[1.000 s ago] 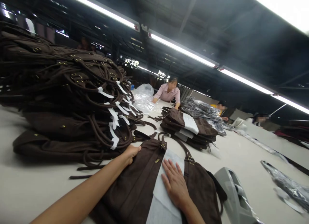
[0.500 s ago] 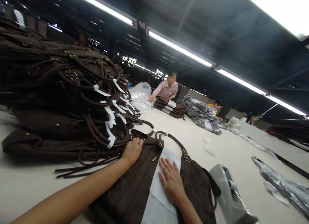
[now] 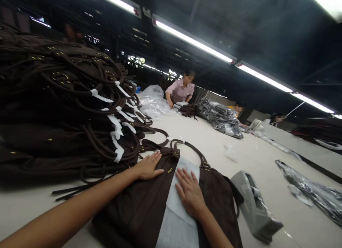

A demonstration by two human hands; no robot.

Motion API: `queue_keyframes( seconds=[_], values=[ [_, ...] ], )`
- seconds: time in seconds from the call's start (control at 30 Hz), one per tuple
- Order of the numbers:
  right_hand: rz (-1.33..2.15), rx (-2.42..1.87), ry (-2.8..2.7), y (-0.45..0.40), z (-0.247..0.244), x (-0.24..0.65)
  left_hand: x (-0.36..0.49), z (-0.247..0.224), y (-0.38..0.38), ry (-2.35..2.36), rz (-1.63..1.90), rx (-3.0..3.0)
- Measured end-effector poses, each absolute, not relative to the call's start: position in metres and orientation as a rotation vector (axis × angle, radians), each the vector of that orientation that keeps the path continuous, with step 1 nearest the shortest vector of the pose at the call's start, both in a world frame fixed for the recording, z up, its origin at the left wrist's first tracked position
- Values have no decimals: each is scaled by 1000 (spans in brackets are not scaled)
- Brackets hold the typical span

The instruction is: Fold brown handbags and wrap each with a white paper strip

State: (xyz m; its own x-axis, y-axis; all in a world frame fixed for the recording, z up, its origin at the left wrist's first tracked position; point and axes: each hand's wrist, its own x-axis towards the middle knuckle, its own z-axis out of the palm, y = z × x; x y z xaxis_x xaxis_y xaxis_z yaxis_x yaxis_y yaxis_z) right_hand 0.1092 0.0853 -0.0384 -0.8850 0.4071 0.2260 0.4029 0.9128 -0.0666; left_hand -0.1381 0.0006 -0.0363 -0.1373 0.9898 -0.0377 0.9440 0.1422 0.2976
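A dark brown bag (image 3: 149, 201) lies flat on the table in front of me, its looped handles pointing away. Down its middle runs a strip of white paper (image 3: 176, 219). My left hand (image 3: 149, 167) rests on the bag's upper left part, fingers stretched and thumb apart. On the paper strip lies my right hand (image 3: 188, 191), flat with its fingers spread. A small brass zipper pull (image 3: 170, 170) shows between the two hands.
Brown bags with white-wrapped handles are piled high at the left (image 3: 66, 98). A grey tape dispenser (image 3: 253, 205) stands right of the bag. Across the table (image 3: 208, 141), a person in pink (image 3: 180, 89) handles folded bags beside clear plastic (image 3: 155, 102). Plastic-wrapped items (image 3: 312, 191) lie right.
My left hand has shifted slightly and flattened, its thumb now stretched to the right. My right hand stays on the paper. The person's hand across the table has moved onto the folded bags.
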Motion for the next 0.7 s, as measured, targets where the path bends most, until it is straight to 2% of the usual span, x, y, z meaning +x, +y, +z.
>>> queue_keyframes(
  seconds=[0.27, 0.57, 0.7],
  values=[
    [-6, -645, -2881, 88, -40, 112, -122, -37, -49, 2113, 263, 1915],
    [-75, -564, -2864, 96, -55, 117, -117, -16, -123, 1943, 351, 1854],
    [-76, -584, -2869, 94, -52, 117, -98, -17, -156, 2115, 480, 1805]
  ],
)
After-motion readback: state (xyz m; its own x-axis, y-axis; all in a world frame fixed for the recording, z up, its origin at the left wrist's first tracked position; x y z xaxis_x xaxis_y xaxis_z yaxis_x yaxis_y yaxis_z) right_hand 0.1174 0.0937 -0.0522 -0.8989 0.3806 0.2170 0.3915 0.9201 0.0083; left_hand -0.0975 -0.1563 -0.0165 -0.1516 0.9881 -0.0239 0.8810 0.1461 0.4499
